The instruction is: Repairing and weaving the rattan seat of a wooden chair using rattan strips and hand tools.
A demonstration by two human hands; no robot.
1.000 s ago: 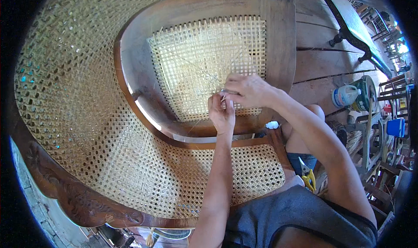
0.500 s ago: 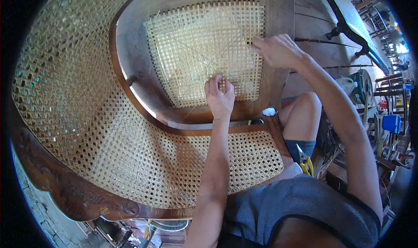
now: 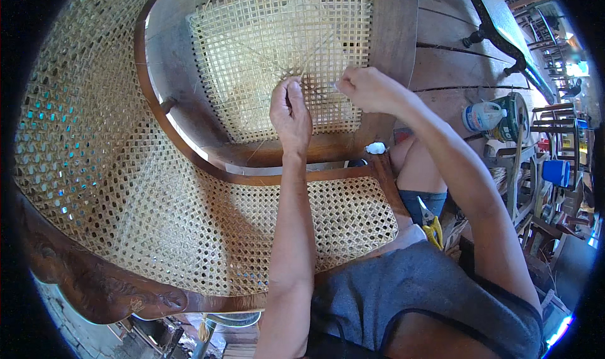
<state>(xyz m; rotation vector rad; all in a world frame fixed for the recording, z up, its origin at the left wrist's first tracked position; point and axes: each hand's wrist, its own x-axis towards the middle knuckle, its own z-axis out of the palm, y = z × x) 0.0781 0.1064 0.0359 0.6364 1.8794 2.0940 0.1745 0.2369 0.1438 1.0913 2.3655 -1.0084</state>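
Observation:
A panel of open-weave cane [image 3: 252, 56] fills the wooden frame [image 3: 170, 63] of a chair, its strands running through holes along the edge. Over the lower middle of this panel, my left hand [image 3: 291, 116] is closed in a pinch, with a thin cane strand [image 3: 302, 70] showing at its fingertips. To its right, my right hand [image 3: 372, 91] hovers by the panel's right side with its fingers drawn together. Whatever lies between those fingers is too fine to make out.
Finished cane webbing [image 3: 208, 233] spreads below and left, bordered by carved wood [image 3: 94, 283]. Yellow-handled cutters [image 3: 432, 227] lie near my lap. A white wad [image 3: 375, 148] sits on the frame's corner. A plastic jug [image 3: 484, 116] and a blue container [image 3: 556, 172] stand at right.
My right hand has come down and left from the panel's right edge toward my left hand. My left hand's fingers have drawn into a pinch. The whole view has shifted slightly.

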